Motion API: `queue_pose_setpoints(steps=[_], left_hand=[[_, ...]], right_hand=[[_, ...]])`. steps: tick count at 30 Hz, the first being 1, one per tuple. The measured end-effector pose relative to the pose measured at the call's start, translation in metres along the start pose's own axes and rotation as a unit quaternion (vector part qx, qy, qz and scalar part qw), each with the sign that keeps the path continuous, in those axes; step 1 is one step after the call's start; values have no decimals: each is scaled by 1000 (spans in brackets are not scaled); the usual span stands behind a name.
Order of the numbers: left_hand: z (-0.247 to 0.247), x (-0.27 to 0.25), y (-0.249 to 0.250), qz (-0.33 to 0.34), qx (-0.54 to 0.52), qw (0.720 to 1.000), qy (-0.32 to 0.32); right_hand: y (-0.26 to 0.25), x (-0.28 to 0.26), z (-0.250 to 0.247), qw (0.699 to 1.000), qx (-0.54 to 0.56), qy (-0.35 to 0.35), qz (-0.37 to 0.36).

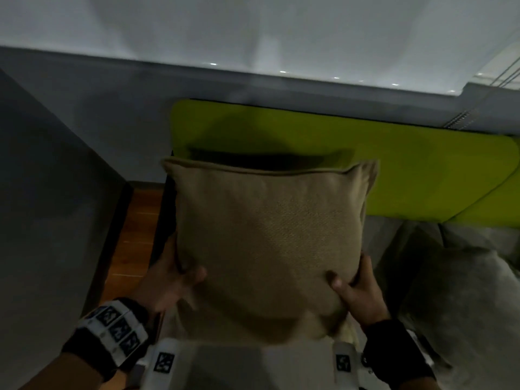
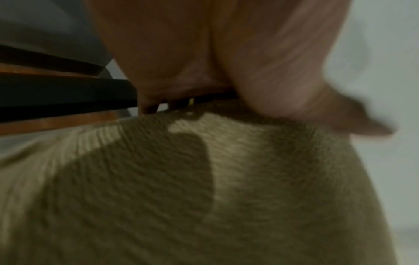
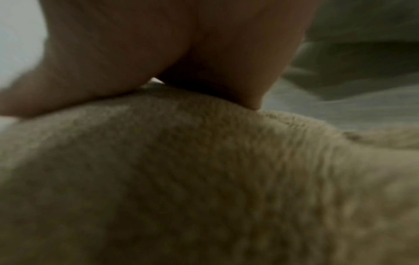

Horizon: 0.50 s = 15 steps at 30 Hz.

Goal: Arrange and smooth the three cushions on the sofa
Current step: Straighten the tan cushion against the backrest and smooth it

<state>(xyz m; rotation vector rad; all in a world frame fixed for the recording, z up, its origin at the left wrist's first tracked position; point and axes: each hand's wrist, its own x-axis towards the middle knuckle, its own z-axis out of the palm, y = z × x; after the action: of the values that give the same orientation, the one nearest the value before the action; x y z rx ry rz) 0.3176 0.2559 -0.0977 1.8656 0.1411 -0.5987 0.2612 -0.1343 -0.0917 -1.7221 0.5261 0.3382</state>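
A square tan woven cushion stands upright in the head view, in front of the lime-green sofa back. My left hand grips its lower left edge, thumb on the front face and fingers behind. At the lower right edge my right hand pinches the fabric, thumb dug into the front. In the left wrist view the cushion fills the picture under my left hand. The right wrist view has the same fabric below my right hand. A grey cushion lies on the seat to the right.
A grey wall and wooden floor lie left of the sofa's dark end. A white glossy surface runs behind the sofa back. The green back extends to the right edge.
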Motion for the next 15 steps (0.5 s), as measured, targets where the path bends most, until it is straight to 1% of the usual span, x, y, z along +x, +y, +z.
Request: queue_pose_setpoints(steps=[2, 3, 4, 6, 8, 10, 15], left_hand=[[-11, 7, 18, 97, 27, 993, 54], [-14, 10, 27, 136, 34, 987, 75], [-17, 13, 35, 159, 33, 983, 82], [-21, 20, 42, 146, 11, 986, 83], [-25, 28, 40, 118, 14, 989, 90], [-30, 37, 33, 120, 31, 988, 95], [-27, 53, 39, 144, 49, 981, 120]], right_hand=[[-18, 14, 8, 995, 3, -4, -103], [-26, 22, 13, 990, 1, -7, -140], [-34, 31, 17, 986, -4, -10, -168], [-44, 47, 25, 977, -23, -6, -210], [-48, 62, 30, 972, -35, 4, -231], [-49, 73, 34, 970, -37, 9, -239], [-44, 88, 43, 980, -37, 24, -195]])
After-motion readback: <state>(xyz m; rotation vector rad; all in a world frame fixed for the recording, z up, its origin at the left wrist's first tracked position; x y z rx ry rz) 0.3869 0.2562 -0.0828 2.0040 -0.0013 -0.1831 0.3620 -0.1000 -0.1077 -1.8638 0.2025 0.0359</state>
